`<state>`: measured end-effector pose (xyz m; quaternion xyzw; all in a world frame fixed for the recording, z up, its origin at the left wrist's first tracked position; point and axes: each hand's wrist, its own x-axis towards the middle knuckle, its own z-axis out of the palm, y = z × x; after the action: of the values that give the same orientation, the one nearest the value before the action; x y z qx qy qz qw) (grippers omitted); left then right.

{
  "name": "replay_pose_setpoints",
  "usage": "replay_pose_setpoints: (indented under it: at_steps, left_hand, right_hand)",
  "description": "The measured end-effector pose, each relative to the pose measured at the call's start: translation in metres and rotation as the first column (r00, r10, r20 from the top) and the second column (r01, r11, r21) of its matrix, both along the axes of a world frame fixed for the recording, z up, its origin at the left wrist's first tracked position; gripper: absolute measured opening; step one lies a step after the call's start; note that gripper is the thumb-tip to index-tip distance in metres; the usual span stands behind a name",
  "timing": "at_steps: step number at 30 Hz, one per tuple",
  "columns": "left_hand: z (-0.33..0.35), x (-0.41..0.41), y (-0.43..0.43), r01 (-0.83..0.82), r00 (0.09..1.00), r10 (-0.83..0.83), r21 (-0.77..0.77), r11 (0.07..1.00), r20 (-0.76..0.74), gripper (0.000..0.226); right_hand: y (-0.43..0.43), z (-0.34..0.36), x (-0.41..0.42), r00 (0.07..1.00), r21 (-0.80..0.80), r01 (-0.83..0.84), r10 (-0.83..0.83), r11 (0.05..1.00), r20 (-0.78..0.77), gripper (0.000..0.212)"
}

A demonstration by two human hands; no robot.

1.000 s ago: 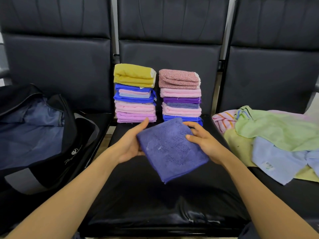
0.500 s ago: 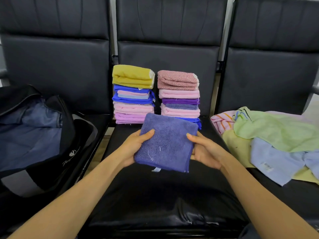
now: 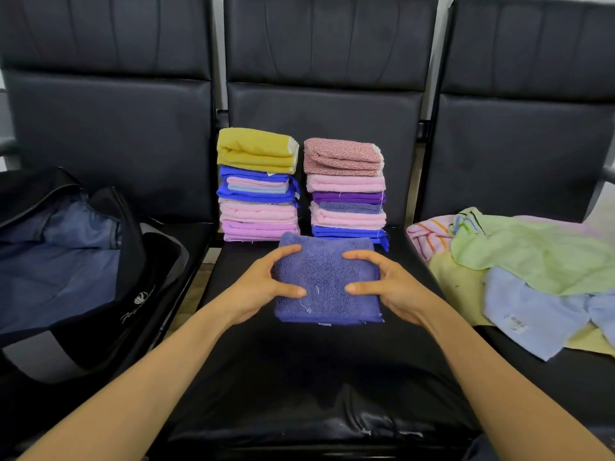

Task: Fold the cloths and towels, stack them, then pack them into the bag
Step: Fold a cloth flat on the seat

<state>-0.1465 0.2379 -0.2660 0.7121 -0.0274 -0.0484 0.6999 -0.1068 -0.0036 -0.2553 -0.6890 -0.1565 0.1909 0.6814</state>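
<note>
Centre frame: folded purple-blue towel, left hand and right hand gripping its sides, fingers curled. Left frame: black bag open, blue lining showing inside. Yellow-topped stack and pink-topped stack just behind towel.

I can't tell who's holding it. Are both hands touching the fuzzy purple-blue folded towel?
Touching. The head view shows the left hand and right hand gripping the folded purple-blue terry towel from its sides, thumbs and fingers curled onto it.

Bag — left end off-frame
</note>
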Motion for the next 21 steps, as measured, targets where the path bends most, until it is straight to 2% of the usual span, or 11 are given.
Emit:
replay_pose_setpoints:
  at_steps: [3,5,8,11,13,14,15,17,19,21]
  left_hand:
    - [0.002,0.000,-0.001,-0.046,0.998,0.043,0.076,0.996,0.041,0.071]
    - [-0.001,0.001,-0.001,-0.080,0.995,0.065,0.245,0.966,0.070,0.072]
    - [-0.004,0.002,-0.004,-0.171,0.979,0.084,0.518,0.838,0.188,0.075]
    - [-0.005,-0.002,-0.008,-0.308,0.932,0.095,0.624,0.718,0.351,0.056]
    - [-0.007,-0.006,-0.007,-0.452,0.855,0.072,0.670,0.589,0.514,0.041]
    - [-0.009,-0.006,-0.006,-0.505,0.813,0.053,0.658,0.558,0.579,0.037]
    - [-0.011,-0.005,-0.004,-0.518,0.791,0.038,0.636,0.572,0.610,0.035]
    - [-0.008,-0.003,-0.001,-0.385,0.846,0.019,0.586,0.713,0.532,0.037]
    - [-0.001,-0.004,0.002,-0.141,0.942,-0.027,0.470,0.872,0.333,0.042]
    - [0.002,-0.003,0.002,-0.079,0.970,-0.007,0.342,0.936,0.242,0.041]
  right_hand:
    - [0.000,0.000,0.001,0.991,-0.171,0.047,-0.024,0.984,0.135,0.058]
    - [-0.002,0.004,0.002,0.965,-0.313,0.103,-0.018,0.944,0.261,0.061]
    - [-0.003,0.005,0.000,0.920,-0.454,0.190,0.004,0.871,0.392,0.052]
    - [0.001,0.000,-0.003,0.840,-0.503,0.317,0.009,0.804,0.543,0.029]
    - [0.003,-0.007,-0.003,0.740,-0.519,0.408,0.060,0.752,0.670,0.026]
    - [0.004,-0.009,-0.003,0.700,-0.499,0.434,0.068,0.750,0.711,0.028]
    - [0.004,-0.010,-0.001,0.682,-0.470,0.442,0.053,0.764,0.729,0.029]
    - [0.003,-0.005,-0.001,0.739,-0.421,0.400,-0.014,0.814,0.674,0.029]
    - [0.001,0.001,0.000,0.874,-0.354,0.291,-0.096,0.889,0.477,0.028]
    - [-0.001,0.003,0.002,0.943,-0.209,0.236,-0.172,0.949,0.285,0.026]
